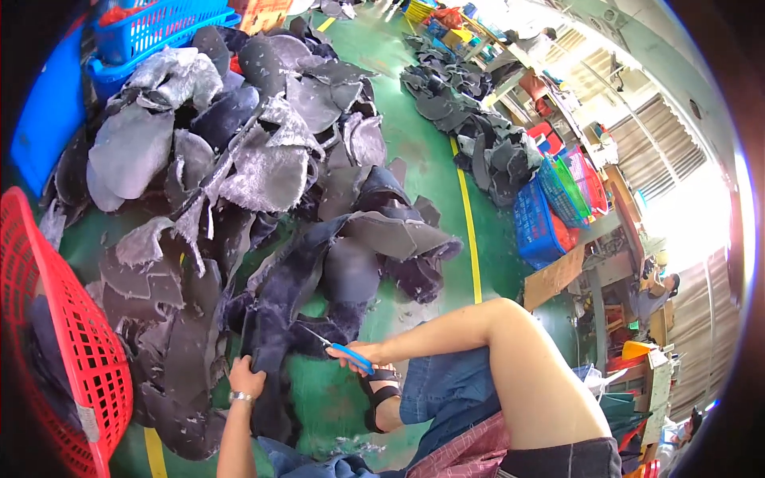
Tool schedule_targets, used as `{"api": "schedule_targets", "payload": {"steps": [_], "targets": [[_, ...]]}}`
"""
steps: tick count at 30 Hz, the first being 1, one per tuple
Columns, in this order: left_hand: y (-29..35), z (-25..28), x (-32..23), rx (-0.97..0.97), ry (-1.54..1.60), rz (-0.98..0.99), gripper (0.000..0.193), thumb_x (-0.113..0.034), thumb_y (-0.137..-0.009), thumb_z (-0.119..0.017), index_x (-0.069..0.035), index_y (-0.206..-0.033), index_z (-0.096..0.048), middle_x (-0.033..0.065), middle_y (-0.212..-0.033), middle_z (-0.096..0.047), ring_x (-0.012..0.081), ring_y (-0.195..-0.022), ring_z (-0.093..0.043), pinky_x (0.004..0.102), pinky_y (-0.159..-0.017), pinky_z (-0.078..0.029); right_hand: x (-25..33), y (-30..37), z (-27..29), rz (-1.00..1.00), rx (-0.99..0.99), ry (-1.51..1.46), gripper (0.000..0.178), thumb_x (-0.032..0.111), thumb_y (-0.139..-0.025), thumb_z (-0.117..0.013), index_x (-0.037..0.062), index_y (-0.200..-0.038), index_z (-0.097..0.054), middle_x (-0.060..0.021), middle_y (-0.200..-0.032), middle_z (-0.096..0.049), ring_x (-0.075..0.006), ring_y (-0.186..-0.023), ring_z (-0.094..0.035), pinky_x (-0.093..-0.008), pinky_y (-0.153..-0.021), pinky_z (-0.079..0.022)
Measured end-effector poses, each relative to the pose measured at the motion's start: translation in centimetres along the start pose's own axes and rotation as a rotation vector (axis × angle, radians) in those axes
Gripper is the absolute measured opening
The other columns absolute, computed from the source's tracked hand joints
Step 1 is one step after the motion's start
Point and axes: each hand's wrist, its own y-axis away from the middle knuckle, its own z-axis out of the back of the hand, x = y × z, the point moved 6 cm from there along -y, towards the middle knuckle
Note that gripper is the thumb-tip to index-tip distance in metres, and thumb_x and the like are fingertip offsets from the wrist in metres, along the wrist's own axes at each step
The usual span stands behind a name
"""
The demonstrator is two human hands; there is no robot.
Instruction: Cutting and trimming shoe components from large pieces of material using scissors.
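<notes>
My left hand (246, 378), with a watch on its wrist, grips the edge of a long dark fleece-backed piece (275, 350) that hangs down over the floor. The fingers are closed on it. In my right hand (360, 355) is a blue-handled tool with a slim metal blade (351, 358), its tip pointing up and left toward the dark piece. I cannot make out whether the tip touches it. A big heap of grey and black cut pieces (271, 167), some with pale fluffy sides, lies in front of my hands.
A red plastic basket (76, 334) stands close on my left. Blue crates (159, 32) sit behind the heap. Right of the yellow floor line (468, 231) are another heap (470, 119), a blue basket (535, 223), cardboard (554, 279) and workbenches with people. My sandalled foot (384, 398) is beside my right hand.
</notes>
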Motion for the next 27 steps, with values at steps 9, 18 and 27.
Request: {"api": "schedule_targets", "payload": {"steps": [9, 18, 27], "targets": [[8.4, 10.9, 10.3, 0.066, 0.948, 0.23, 0.046, 0.002, -0.051, -0.046, 0.003, -0.096, -0.054, 0.0038, -0.083, -0.059, 0.0158, -0.073, -0.055, 0.0245, -0.071, -0.042, 1.7, 2.0, -8.1, 0.261, 0.303, 0.444, 0.068, 0.071, -0.068, -0.044, 0.0063, -0.086, -0.05, -0.0026, -0.06, -0.044, -0.0112, -0.05, -0.043, -0.0263, -0.043, -0.036], [13.9, 9.7, 15.3, 0.03, 1.221, 0.285, 0.057, -0.004, -0.052, -0.046, 0.002, -0.109, -0.048, 0.0074, -0.097, -0.057, 0.0199, -0.087, -0.054, 0.0267, -0.078, -0.041, 1.2, 0.4, -16.4, 0.059, 0.594, 0.322, 0.07, 0.073, -0.069, -0.037, 0.0057, -0.084, -0.05, -0.0029, -0.06, -0.045, -0.0118, -0.051, -0.046, -0.0247, -0.045, -0.038], [13.5, 9.5, 13.0, -0.006, 1.332, 0.229, 0.053, -0.006, -0.055, -0.044, 0.0, -0.107, -0.049, 0.006, -0.094, -0.056, 0.0212, -0.082, -0.054, 0.0309, -0.073, -0.045, 3.3, 0.5, -15.7, 0.084, 0.542, 0.068, 0.067, 0.072, -0.07, -0.037, 0.0065, -0.08, -0.048, -0.002, -0.062, -0.045, -0.0109, -0.05, -0.044, -0.0241, -0.044, -0.037]]}}
